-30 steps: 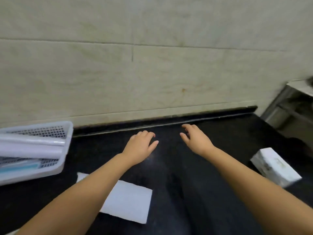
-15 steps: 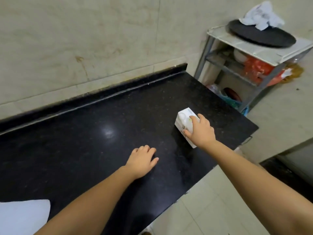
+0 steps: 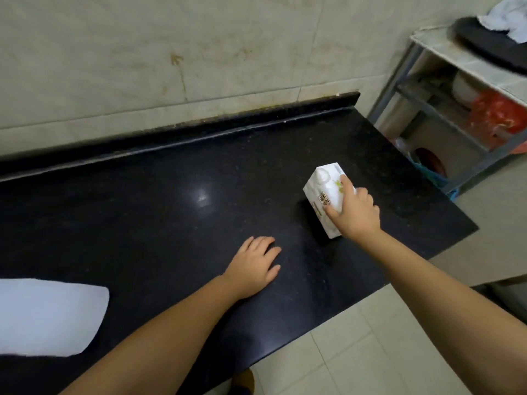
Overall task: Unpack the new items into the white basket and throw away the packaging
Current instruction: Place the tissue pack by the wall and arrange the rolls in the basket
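Head view: white sheet (image 3: 48, 317) cut off at left edge. We grip the white carton (image 3: 325, 199), small printed label, near counter (image 3: 142, 218) right end, right hand (image 3: 355, 213); left hand (image 3: 253, 266) flat, empty.

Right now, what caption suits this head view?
Right hand grips a white carton on the black countertop; left hand rests flat.

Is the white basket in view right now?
No, only the black counter, a white sheet at its left edge, and the white box under the right hand show; the left hand rests flat.
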